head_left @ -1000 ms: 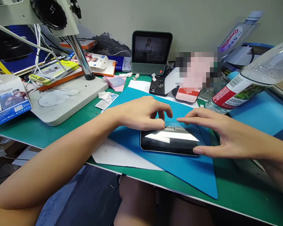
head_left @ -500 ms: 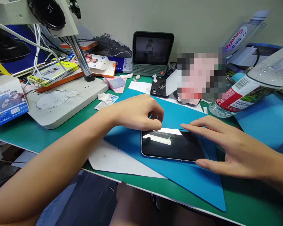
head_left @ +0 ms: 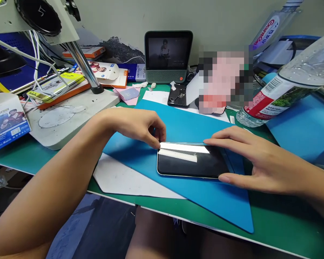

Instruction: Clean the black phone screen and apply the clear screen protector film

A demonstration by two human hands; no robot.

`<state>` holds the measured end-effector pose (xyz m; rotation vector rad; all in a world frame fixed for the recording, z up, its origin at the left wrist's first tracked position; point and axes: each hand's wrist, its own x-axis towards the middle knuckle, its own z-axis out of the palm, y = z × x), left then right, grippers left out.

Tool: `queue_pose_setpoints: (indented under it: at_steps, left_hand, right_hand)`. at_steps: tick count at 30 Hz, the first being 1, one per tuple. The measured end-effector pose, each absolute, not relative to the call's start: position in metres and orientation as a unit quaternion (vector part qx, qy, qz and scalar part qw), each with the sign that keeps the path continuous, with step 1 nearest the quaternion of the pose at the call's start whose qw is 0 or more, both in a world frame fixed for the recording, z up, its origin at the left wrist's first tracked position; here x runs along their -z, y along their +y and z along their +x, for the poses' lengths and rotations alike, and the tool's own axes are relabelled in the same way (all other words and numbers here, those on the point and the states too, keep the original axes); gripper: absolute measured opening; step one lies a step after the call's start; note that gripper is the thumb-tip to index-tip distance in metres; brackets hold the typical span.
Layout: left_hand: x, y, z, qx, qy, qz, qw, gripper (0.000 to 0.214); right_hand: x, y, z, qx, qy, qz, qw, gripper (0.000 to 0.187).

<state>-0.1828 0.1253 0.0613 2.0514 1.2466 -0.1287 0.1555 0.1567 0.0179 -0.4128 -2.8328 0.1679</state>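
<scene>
A black-screened smartphone [head_left: 186,167] lies face up on the blue mat [head_left: 183,124], with bright light reflections across its glass. A thin clear edge shows along its far side and past its right end. My left hand [head_left: 144,126] is closed at the phone's far left corner, thumb and fingertips together there; whatever they pinch is hidden or too small to make out. My right hand [head_left: 256,162] spans the right end of the phone. Its thumb touches the near right corner, and its index finger rests along the far edge.
A microscope stand [head_left: 79,68] is at the left, beside several boxes and loose cables. At the back stands a small smart display [head_left: 169,52]. Another phone [head_left: 177,95] lies beyond the mat. A large water bottle [head_left: 275,97] leans at the right. White paper [head_left: 135,180] sticks out under the mat.
My left hand has slid left along the phone's far edge to its corner. My right hand keeps its grip on the right end. The whole view has shifted slightly.
</scene>
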Motion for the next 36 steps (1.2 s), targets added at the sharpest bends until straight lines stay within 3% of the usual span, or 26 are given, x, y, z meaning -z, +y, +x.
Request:
queue_pose_setpoints:
  at_steps: [12,36]
  left_hand:
    - [-0.052,0.133,-0.188,0.019,0.472,0.773,0.424,0.021]
    - [-0.050,0.133,-0.188,0.028,0.489,0.762,0.425,0.022]
  right_hand:
    - [-0.016,0.158,0.157,-0.087,-0.974,-0.158,0.134,0.069]
    - [-0.018,0.156,0.151,-0.130,-0.969,-0.184,0.098,0.070]
